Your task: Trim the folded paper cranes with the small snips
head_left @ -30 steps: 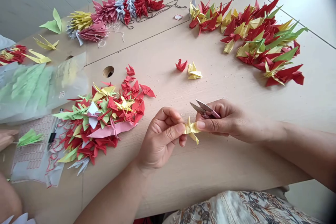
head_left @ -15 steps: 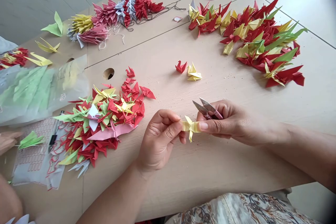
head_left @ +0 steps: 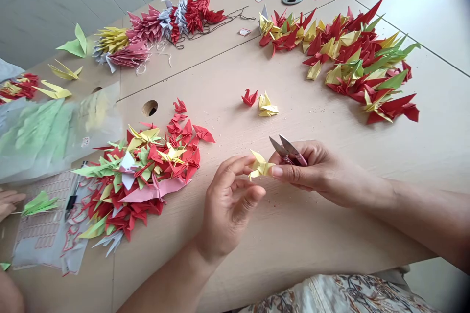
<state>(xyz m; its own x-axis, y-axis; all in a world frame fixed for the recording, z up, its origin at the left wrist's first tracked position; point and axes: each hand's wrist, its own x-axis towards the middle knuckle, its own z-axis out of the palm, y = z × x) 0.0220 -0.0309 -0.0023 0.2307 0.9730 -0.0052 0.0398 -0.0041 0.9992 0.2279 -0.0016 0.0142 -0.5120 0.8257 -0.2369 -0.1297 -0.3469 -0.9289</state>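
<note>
A small yellow origami crane (head_left: pixel 261 166) is pinched by one end between the thumb and fingers of my right hand (head_left: pixel 312 168). That same hand also keeps a pair of scissors (head_left: pixel 290 150), blades parted and pointing up to the left. My left hand (head_left: pixel 229 200) is open beside the crane, its thumb spread away and its fingertips close behind the paper; whether they touch it I cannot tell. Just beyond the hands, a red crane (head_left: pixel 249 98) and another yellow crane (head_left: pixel 268 105) stand on the table.
Left of my hands lies a mixed heap of paper cranes (head_left: pixel 147 176). Another pile (head_left: pixel 352 54) spreads at the back right, and strung cranes (head_left: pixel 157 27) lie at the back left. Plastic bags (head_left: pixel 47 127), a pen (head_left: pixel 72 200) and another person's hand (head_left: pixel 9 203) are at the left.
My left thumb has let go of the yellow crane and moved away from the fingers. The crane has turned in my right hand, its wings now less stretched out.
</note>
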